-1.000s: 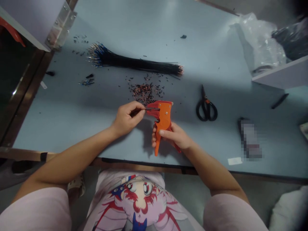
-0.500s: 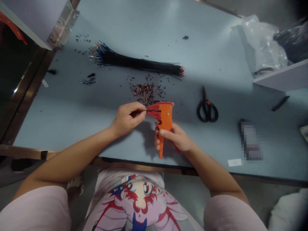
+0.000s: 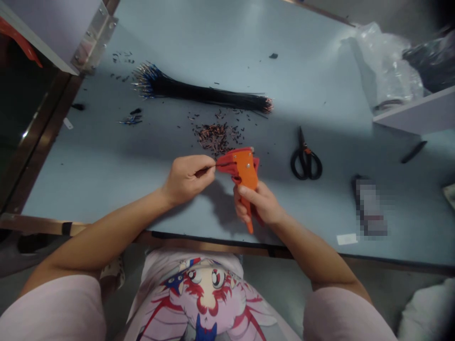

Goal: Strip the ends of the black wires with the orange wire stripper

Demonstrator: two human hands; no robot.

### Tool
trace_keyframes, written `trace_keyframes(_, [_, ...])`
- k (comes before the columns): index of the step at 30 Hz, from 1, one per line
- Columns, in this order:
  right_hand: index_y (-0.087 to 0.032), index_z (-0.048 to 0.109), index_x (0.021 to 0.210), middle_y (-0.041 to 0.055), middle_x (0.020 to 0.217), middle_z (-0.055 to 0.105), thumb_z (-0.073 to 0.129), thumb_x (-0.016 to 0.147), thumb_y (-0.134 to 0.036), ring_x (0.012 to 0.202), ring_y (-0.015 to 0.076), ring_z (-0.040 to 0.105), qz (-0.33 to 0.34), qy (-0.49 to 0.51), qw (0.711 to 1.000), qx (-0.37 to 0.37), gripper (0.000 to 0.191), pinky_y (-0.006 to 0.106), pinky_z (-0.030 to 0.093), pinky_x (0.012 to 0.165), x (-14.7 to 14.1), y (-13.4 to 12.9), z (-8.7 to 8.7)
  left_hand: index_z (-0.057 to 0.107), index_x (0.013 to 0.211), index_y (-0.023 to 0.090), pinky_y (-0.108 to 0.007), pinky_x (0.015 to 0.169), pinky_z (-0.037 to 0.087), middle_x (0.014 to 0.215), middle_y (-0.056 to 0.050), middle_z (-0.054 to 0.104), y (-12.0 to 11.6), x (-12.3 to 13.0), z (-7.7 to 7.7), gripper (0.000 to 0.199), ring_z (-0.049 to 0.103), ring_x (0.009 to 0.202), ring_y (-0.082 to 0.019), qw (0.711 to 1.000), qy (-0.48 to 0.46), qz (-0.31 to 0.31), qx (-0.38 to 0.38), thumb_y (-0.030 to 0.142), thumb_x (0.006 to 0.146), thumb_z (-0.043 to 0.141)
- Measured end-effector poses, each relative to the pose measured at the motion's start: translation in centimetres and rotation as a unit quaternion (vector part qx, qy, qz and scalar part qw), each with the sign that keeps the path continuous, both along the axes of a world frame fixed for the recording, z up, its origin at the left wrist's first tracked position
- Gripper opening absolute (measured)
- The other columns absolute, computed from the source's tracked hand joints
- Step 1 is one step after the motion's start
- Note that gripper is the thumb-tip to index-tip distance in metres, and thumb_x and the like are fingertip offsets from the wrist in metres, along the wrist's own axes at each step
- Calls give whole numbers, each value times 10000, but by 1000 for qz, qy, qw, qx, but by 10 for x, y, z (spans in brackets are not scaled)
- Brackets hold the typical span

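My right hand (image 3: 258, 202) is wrapped round the handles of an orange and red wire stripper (image 3: 246, 171), its red jaws pointing left. My left hand (image 3: 190, 177) pinches a thin black wire (image 3: 205, 169), whose end reaches the stripper's jaws; how deep it goes inside is hidden. Just beyond the jaws lies a heap of short black and copper-coloured scraps (image 3: 213, 137). Farther back rests a long bundle of black wires (image 3: 209, 93), with blue and metal ends at the left and bare copper ends at the right.
Black-handled scissors (image 3: 306, 158) lie to the right of the stripper. Several loose blue-ended pieces (image 3: 131, 120) are at the left. A pixelated object (image 3: 370, 206) and a white label (image 3: 347, 239) lie at the right, with clear plastic bags (image 3: 391, 66) behind a panel (image 3: 415, 113).
The wire stripper has tilted, its handle end swinging right, and its handles look squeezed closer together. My left hand stays at the jaws with the wire, slightly lower.
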State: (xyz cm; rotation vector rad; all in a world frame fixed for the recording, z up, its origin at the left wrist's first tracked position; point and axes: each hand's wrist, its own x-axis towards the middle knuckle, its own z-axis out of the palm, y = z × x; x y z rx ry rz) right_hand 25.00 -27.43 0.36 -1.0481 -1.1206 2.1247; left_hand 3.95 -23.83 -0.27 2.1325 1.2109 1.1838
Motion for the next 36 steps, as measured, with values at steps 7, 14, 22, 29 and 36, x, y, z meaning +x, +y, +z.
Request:
trace_keyframes(7, [-159, 515, 696, -25, 480, 535, 635, 822, -468, 340, 109, 496, -67, 7, 997, -47, 354, 240, 438, 359, -1, 4, -2, 612, 655, 176, -206, 504, 339, 540, 40, 529, 4, 0, 4, 127, 435, 488, -68, 999, -15, 10, -35, 156, 766, 555])
trace_keyframes(14, [-166, 542, 795, -5, 578, 597, 699, 767, -437, 429, 142, 576, -174, -18, 983, -55, 315, 289, 521, 433, 23, 25, 11, 656, 710, 192, -220, 554, 413, 649, 18, 620, 12, -9, 5, 63, 518, 576, -91, 985, -109, 88, -98, 220, 759, 627])
trace_keyframes(22, [-124, 584, 923, 78, 757, 674, 709, 778, -367, 665, 236, 699, -44, -24, 996, -70, 308, 366, 577, 588, 17, 15, 3, 702, 817, 182, -220, 646, 484, 778, -14, 694, 13, -4, -5, 100, 616, 703, -112, 978, -138, 67, -138, 229, 793, 617])
trace_keyframes(29, [-119, 587, 934, 82, 769, 680, 688, 801, -356, 678, 233, 701, -18, 23, 997, -69, 290, 378, 579, 606, 13, 11, 4, 713, 858, 181, -225, 605, 484, 698, -13, 694, 10, -2, -4, 124, 629, 641, -114, 972, -146, 48, -176, 250, 793, 633])
trace_keyframes(36, [-119, 586, 935, 74, 768, 683, 694, 797, -367, 672, 213, 701, 0, 36, 997, -69, 304, 352, 577, 608, 10, 7, 2, 662, 778, 166, -223, 568, 443, 668, -7, 674, 8, 0, -4, 90, 601, 596, -105, 974, -141, 34, -176, 254, 783, 642])
